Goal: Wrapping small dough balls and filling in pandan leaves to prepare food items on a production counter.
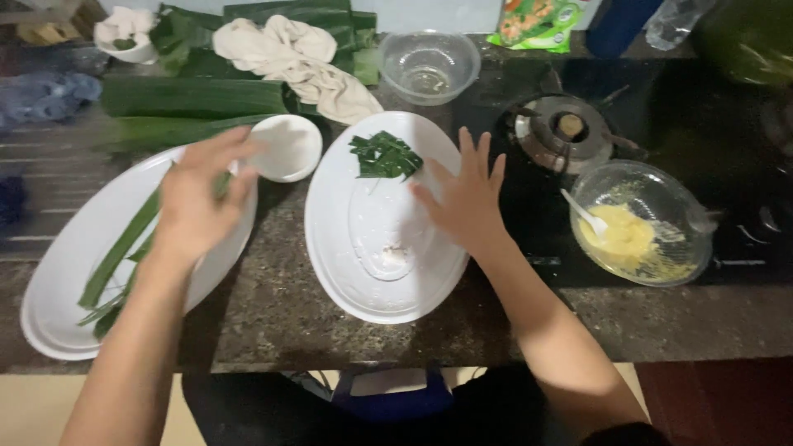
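Neither hand is actually holding anything here. The left hand point(198, 198) hangs spread, fingers loose, over the long oval platter point(58, 289). Its fingertips sit just short of the small white bowl point(287, 147), which rests against that platter's far rim. It's motion-blurred, so I can't say if it touches the bowl. Under the palm lie a few long green leaf strips point(111, 260), running back toward the body.

The right hand point(467, 202) is flat and splayed, resting on or just above the right edge of the middle oval plate point(347, 272). Just past its fingertips, on the far end of the plate, sits a little folded leaf parcel point(384, 155).

Out beyond the right hand are a metal pot lid point(562, 136) and a glass bowl of yellow paste point(636, 227) with a white spoon point(585, 213) in it. Beyond the parcel stand an empty clear bowl point(428, 64), a beige cloth point(297, 58) and folded banana leaves point(194, 97).

My take: keep the right palm steady on the plate so it doesn't slide on the stone counter point(273, 322), and pick one strip cleanly by its end instead of raking the bunch.
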